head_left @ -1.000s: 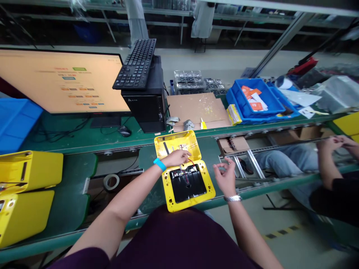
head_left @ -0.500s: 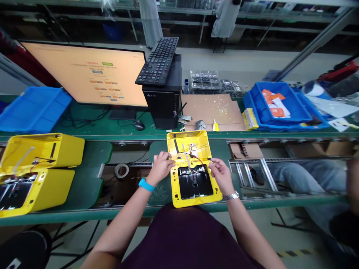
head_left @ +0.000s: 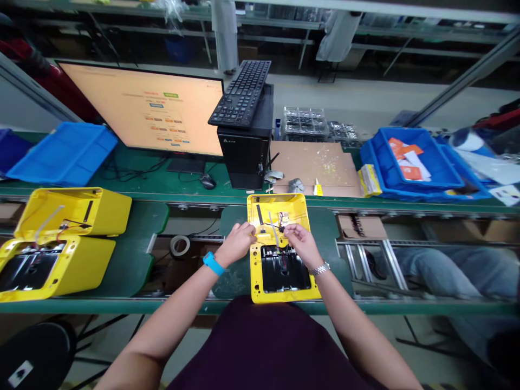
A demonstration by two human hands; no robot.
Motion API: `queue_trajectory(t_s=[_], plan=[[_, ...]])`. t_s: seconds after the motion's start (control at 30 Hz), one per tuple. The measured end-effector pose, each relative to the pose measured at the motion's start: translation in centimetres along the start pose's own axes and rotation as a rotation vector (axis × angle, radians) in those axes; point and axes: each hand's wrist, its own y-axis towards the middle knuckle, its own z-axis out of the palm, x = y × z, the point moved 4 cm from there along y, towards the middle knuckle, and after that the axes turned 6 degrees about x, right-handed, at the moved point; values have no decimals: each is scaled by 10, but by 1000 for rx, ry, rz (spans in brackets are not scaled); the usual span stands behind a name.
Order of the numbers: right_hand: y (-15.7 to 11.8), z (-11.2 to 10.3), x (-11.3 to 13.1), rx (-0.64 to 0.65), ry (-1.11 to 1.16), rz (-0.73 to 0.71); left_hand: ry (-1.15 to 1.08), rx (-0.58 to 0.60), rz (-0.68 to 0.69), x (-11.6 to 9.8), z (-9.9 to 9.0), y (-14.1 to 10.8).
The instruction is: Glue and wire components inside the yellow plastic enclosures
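Observation:
An opened yellow plastic case (head_left: 286, 296) sits in front of me, its lid (head_left: 299, 205) tipped back and a black panel (head_left: 285, 273) in its lower half. Thin wires and a grey ribbon cable (head_left: 273, 227) run between the halves, near a small circuit board (head_left: 283, 218) in the lid. My left hand (head_left: 238, 242), with a blue wristband, has its curled fingers closed on the case's left edge by the hinge. With thumb and fingertips together, my right hand (head_left: 301, 242) pinches at the wires below the board; its fingers partly hide them.
Another opened yellow case (head_left: 91, 265) stands at left on the green platform. Behind are a monitor (head_left: 142, 114), a computer tower (head_left: 246, 157) with a keyboard on top, cardboard (head_left: 317, 162), a glue bottle (head_left: 317, 188) and blue bins (head_left: 422, 187). A tape roll (head_left: 179, 246) lies left; a person's legs show right.
My right hand has moved left and inward from the case's right edge to the wires by the hinge. My left hand stays at the left edge. The whole view has shifted slightly.

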Motion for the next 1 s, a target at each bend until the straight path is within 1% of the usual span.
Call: queue_trajectory(t_s=[0.13,0.23,0.3,0.37,0.47,0.57,0.63,0.7,0.83,0.93,1.0], plan=[[5,3,-1,8,3,4,61,-9,53,0,-7,4],[7,2,-3,22,-14,1,82,2,41,-8,-4,13],[9,0,-5,32,-27,1,48,25,-36,-12,4,16],[14,-3,-7,55,-39,4,-26,22,-132,-17,11,15],[25,-2,-9,116,-60,-12,-135,-51,-229,-25,17,4],[41,5,-14,225,-103,-55,-163,-139,-381,-33,22,-9],[54,13,-18,313,-169,-100,-184,-175,-491,-38,28,-16],[67,21,-21,403,-269,-170,-227,-191,-565,-42,35,-19],[87,38,-26,640,-444,-327,-358,-170,-597,-44,47,-17],[95,47,-27,824,-497,-390,-415,-181,-586,-40,50,-15],[98,51,-28,904,-528,-414,-437,-185,-577,-37,50,-16]])
